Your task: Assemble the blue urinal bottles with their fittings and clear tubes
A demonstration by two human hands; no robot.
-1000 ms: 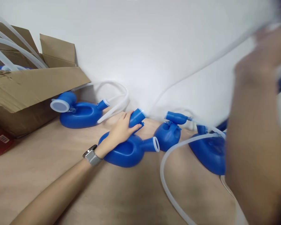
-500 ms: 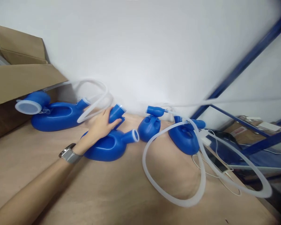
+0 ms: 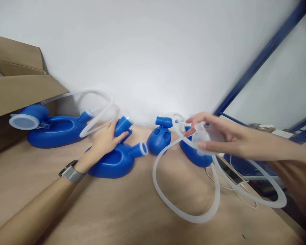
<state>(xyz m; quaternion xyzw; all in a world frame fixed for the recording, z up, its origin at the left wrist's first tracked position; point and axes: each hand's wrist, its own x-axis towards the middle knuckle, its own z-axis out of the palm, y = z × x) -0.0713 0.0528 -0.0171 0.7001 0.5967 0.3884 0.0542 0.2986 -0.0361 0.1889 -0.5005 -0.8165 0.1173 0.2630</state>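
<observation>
My left hand [image 3: 105, 137], with a watch on its wrist, is wrapped round a blue cylindrical neck piece [image 3: 123, 124] above a blue plastic urinal bottle [image 3: 112, 167]. This bottle lies on the table, its open white-rimmed spout [image 3: 140, 149] pointing right. On the other side my right hand [image 3: 226, 137] holds a translucent white cap [image 3: 202, 136] between thumb and fingers, in the air before another blue bottle [image 3: 195, 154]. A clear hose [image 3: 193, 218] loops below that hand. A smaller-looking blue bottle [image 3: 158, 141] stands between the hands, with a blue connector [image 3: 164, 121] on top.
To the left, a further blue bottle [image 3: 53, 136] with a capped funnel [image 3: 25, 121] lies by an open cardboard box [image 3: 22, 93]. A phone [image 3: 229, 172] and white cable lie at the right table edge, near a blue metal frame [image 3: 260, 63]. A white wall is behind.
My right hand has come into view from the right, holding the translucent cap. My left hand keeps its grip on the blue neck piece. The view has shifted slightly.
</observation>
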